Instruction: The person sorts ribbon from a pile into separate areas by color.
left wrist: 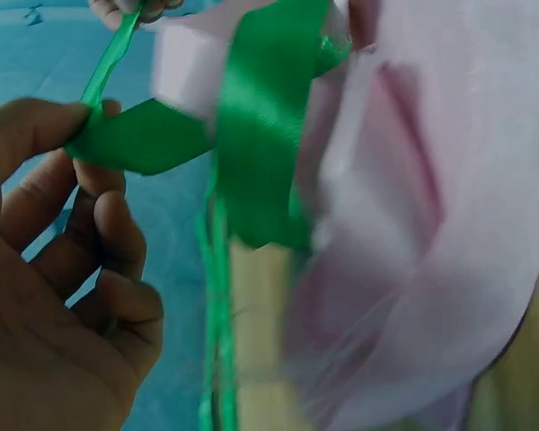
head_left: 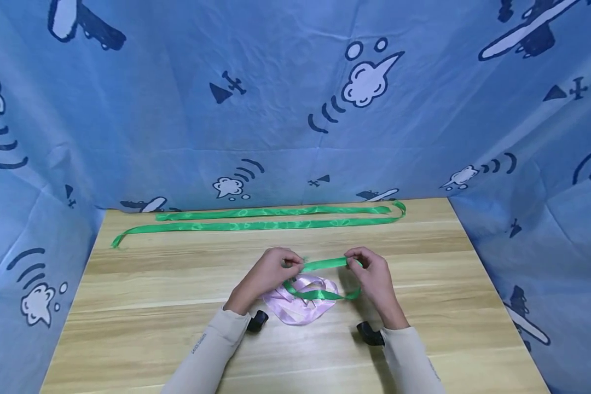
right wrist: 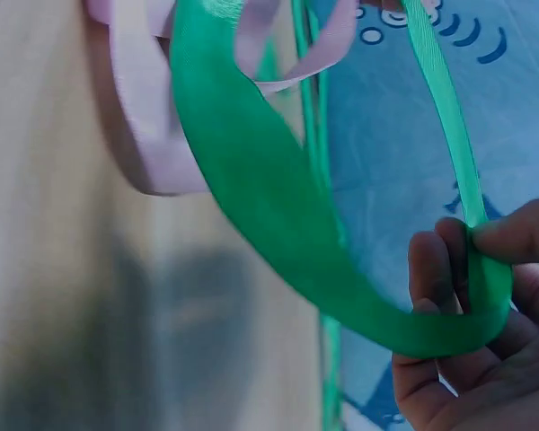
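Both hands hold a green satin ribbon (head_left: 325,265) stretched between them in the head view. My left hand (head_left: 273,271) pinches it at one end between thumb and forefinger; in the left wrist view the green ribbon (left wrist: 144,139) bends around those fingertips. The right hand (head_left: 371,276) pinches the other end of the taut stretch, and the ribbon (right wrist: 449,332) loops round there in the right wrist view. Its slack part hangs in a curve over a pale pink ribbon (head_left: 297,312) bunched in loose coils on the table, between the two forearms.
Two long green ribbon strips (head_left: 266,225) lie across the back of the wooden table (head_left: 152,295), joined by a bend at the right. A blue patterned cloth (head_left: 276,109) surrounds the table at back and sides. Black wrist devices (head_left: 369,332) sit below the hands.
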`<state>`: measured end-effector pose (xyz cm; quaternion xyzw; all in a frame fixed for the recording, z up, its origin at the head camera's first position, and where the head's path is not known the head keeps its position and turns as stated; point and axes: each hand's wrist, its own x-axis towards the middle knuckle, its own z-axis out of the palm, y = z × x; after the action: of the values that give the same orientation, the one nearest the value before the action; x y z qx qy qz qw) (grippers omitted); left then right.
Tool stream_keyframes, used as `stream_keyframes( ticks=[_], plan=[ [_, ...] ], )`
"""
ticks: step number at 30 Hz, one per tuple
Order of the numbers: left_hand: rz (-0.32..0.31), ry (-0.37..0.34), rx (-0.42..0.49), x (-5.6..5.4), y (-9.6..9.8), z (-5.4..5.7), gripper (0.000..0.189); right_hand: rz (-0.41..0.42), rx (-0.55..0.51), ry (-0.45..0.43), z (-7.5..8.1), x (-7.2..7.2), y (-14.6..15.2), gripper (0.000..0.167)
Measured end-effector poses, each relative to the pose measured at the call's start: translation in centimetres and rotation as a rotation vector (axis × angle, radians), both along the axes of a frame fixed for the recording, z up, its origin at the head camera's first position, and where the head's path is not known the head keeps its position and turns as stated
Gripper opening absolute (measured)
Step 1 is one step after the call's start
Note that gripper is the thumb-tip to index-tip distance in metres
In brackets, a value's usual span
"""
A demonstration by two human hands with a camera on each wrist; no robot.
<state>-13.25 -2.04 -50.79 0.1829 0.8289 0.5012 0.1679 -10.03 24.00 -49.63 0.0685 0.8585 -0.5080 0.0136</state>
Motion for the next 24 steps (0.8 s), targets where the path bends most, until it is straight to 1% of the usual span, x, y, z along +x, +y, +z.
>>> stream_keyframes(
  ticks=[2, 4, 8, 11, 17, 19, 22, 24],
  plan=[
    [0.005, 0.015, -0.002, 0.1, -0.6, 0.7, 0.014, 0.024, 0.021, 0.024, 0.6, -0.1, 0.0, 0.012],
    [0.017, 0.049, -0.009, 0.3, -1.2, 1.4, 0.014, 0.046, 0.036, 0.053, 1.2, -0.2, 0.0, 0.012],
    [0.073, 0.106, -0.018, 0.6, -2.1, 2.5, 0.013, 0.077, 0.074, 0.103, 2.2, -0.2, 0.1, 0.013],
    [0.108, 0.151, -0.044, 0.9, -2.5, 3.2, 0.014, 0.073, 0.097, 0.133, 2.8, 0.0, 0.5, 0.013],
    [0.135, 0.233, -0.138, 1.4, -3.4, 3.9, 0.015, 0.021, 0.086, 0.145, 3.6, 0.4, 1.5, 0.013],
    [0.159, 0.254, -0.173, 1.6, -3.9, 4.1, 0.014, 0.018, 0.081, 0.142, 3.8, 0.5, 1.7, 0.013],
    [0.199, 0.266, -0.210, 1.8, -4.9, 4.2, 0.013, 0.016, 0.080, 0.141, 4.2, 0.4, 1.9, 0.014],
    [0.222, 0.259, -0.217, 1.9, -5.7, 4.3, 0.013, 0.014, 0.089, 0.145, 4.4, 0.3, 2.0, 0.014]
  ],
)
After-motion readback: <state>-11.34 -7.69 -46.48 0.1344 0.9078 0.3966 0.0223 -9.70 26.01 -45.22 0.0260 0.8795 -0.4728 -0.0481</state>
